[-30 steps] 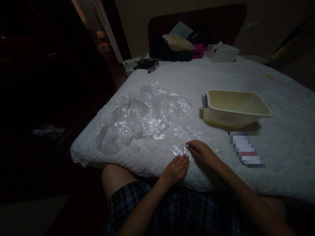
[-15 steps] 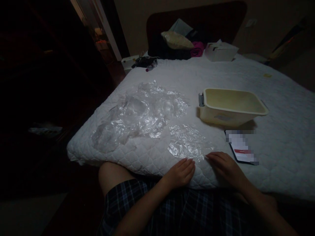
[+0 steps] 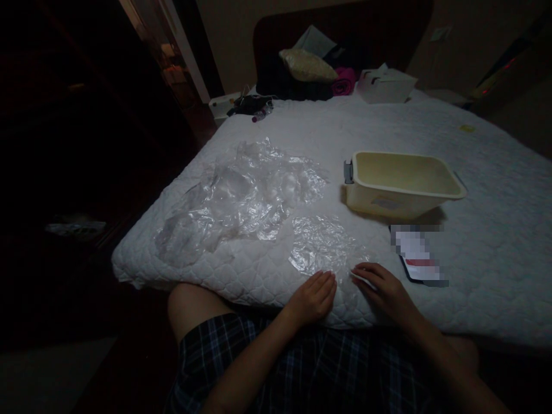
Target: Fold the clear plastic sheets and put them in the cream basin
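A crinkled clear plastic bag (image 3: 321, 241) lies spread on the bed near its front edge. My left hand (image 3: 317, 294) rests flat at its near edge, fingers stretched out side by side. At the lower right corner of that bag, my right hand (image 3: 382, 287) has its thumb and bent fingers closed around the thin plastic; the exact grip is hard to see in the dim light. A larger heap of clear plastic bags (image 3: 241, 192) spreads over the bed to the left, apart from both hands.
A cream plastic bin (image 3: 388, 201) with grey handles stands right of the bags. In front of it lies a phone (image 3: 416, 256), partly blurred. Toward the headboard are a white box (image 3: 386, 87), a pink roll (image 3: 344, 81), a pillow (image 3: 308, 65) and a small bottle (image 3: 261, 113).
My right hand has shifted slightly left along the bag's near edge, and its thumb shows more below the fingers. My left hand stays flat; the whole view has moved a little.
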### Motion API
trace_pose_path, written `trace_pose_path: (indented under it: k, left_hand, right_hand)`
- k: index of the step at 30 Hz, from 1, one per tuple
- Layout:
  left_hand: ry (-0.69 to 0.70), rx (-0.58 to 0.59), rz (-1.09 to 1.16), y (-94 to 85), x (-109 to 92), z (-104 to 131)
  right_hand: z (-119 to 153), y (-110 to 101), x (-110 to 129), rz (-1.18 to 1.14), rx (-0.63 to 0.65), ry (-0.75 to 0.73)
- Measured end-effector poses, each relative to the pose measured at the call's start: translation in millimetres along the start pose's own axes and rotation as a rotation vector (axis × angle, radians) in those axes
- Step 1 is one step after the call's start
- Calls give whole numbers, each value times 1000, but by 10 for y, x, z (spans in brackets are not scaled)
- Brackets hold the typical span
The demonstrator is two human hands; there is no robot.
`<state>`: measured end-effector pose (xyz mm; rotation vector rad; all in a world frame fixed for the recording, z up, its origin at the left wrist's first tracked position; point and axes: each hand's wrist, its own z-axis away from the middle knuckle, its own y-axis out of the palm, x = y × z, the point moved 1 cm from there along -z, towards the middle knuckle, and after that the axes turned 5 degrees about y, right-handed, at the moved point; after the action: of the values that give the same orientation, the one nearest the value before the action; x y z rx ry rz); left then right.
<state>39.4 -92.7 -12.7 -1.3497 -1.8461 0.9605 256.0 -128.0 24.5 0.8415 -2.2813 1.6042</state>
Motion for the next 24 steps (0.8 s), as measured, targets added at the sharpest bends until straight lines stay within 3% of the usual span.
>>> trace_pose_path:
  k: [9,17,24]
  left_hand:
    - [10,9,-2,73,-4,36]
    - [6,29,-3,25,3,13]
    - [8,-58,-10,-3,7,-4]
  right_hand:
    - [-36,-51,-29,12,-8,47]
    - [-96,20,-46,-12,13,39]
    - [-73,-11,-125,-45,60,73]
